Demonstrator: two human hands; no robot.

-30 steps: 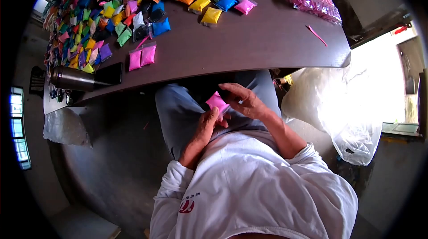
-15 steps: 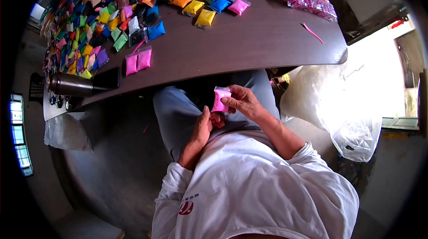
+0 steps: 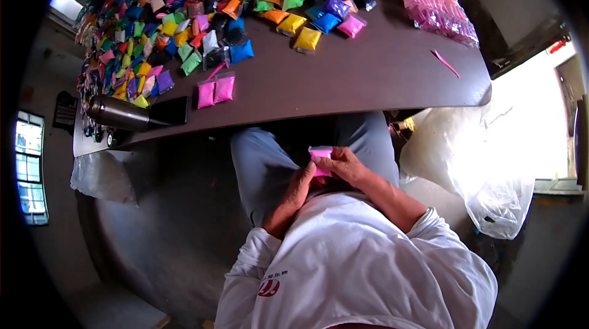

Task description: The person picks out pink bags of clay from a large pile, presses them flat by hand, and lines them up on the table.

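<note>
Over my lap, a small pink packet (image 3: 321, 171) in clear plastic is held upright between my two hands. My right hand (image 3: 348, 167) grips it from the right, thumb across its front. From the lower left, my left hand (image 3: 297, 191) closes against the packet with its thumb at the edge; its other fingers are mostly hidden behind. On the table edge ahead, two more pink packets (image 3: 216, 90) lie side by side, with a thin pink strip (image 3: 215, 71) just behind them.
A brown table (image 3: 368, 77) carries a large heap of coloured packets (image 3: 147, 34) at left and rows of pink packets (image 3: 435, 7) at back right. A dark flask (image 3: 116, 113) and a phone (image 3: 169, 111) lie at front left. Another pink strip (image 3: 446, 64) lies at right. Plastic bags (image 3: 497, 206) hang beside the table.
My left hand has come up to the pink packet, which was in my right hand alone. The whole view has shifted, so the table now appears lower and further right.
</note>
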